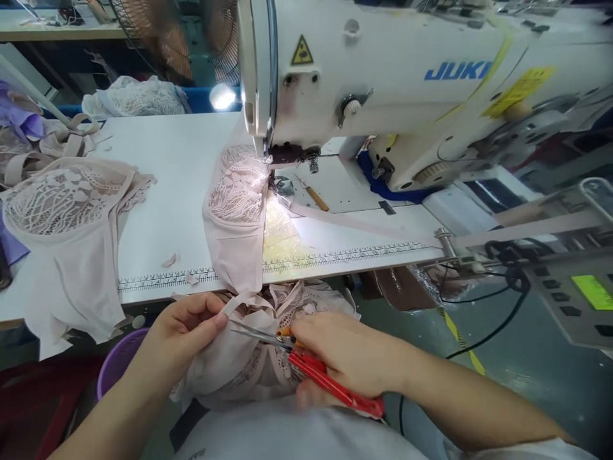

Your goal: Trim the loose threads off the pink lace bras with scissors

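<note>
My left hand (194, 326) pinches the end of a pale pink fabric strip (237, 303) just below the table's front edge. In my right hand (345, 351) are red-handled scissors (330, 383), their metal blades pointing left towards the strip, slightly parted. Something orange also shows at my right fingers. Beneath both hands, a bundle of pale lace garments (220, 361) lies in my lap. A lace and fabric piece (234, 223) sits under the sewing machine's needle area and hangs to the table edge.
The white JUKI machine (393, 70) fills the upper right. Stacked lace pieces (71, 223) lie at the left. A wooden-handled tool (316, 197) rests by the needle plate. A purple bin (119, 361) stands below left, and a control box (569, 287) is at right.
</note>
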`<state>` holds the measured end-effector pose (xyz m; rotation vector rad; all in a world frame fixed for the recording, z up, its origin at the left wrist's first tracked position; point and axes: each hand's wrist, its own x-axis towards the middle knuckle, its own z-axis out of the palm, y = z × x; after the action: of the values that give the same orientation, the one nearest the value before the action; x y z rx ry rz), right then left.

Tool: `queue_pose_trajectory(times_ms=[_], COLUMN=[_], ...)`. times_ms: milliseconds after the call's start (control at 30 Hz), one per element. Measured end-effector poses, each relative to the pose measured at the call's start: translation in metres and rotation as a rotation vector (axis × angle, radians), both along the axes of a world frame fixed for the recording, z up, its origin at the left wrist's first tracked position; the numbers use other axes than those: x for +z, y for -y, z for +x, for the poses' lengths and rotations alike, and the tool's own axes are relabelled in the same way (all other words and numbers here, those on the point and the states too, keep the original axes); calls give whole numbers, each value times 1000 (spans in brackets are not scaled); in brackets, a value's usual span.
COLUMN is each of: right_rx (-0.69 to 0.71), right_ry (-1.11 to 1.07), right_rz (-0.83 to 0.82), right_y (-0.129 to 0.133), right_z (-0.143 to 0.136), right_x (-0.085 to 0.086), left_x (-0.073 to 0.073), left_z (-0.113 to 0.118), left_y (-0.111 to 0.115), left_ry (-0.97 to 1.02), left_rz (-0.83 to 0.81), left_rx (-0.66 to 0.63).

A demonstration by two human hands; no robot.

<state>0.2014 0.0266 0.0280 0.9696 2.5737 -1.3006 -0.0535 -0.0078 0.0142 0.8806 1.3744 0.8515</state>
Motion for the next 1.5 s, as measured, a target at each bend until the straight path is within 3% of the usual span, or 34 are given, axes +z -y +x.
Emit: queue_pose_trajectory(times_ms=[200, 600, 800, 900, 1033, 1100, 1300, 1400, 1500], right_rx=[-101, -133, -255, -330, -419, -408, -300, -279, -346], right_ry=[32, 18, -66, -191, -509, -631, -632, -706, -751], right_rz=[-49, -88, -193, -142, 118, 148, -46, 81, 251], right_y=[8, 4, 10, 11, 7, 6, 5, 5, 6], right_z=[-6, -21, -24, -21, -18, -20, -24, -11, 17], right_x=[-4, 0, -7, -11, -4, 1, 5, 9, 21], left_x=[-1, 3, 9, 17, 30, 35, 35, 29, 20], left_z=[0, 4, 5, 6, 15, 22, 43, 38, 18], left_y=[2, 1, 4, 5, 6, 7, 16, 17, 14], left_ry=[30, 29, -32, -127, -313, -414, -465, -546, -719], left_rz=[6, -15, 11, 134, 504, 628, 641, 656, 677], left_rx=[-35, -70, -55, -93, -334, -381, -313, -408, -512])
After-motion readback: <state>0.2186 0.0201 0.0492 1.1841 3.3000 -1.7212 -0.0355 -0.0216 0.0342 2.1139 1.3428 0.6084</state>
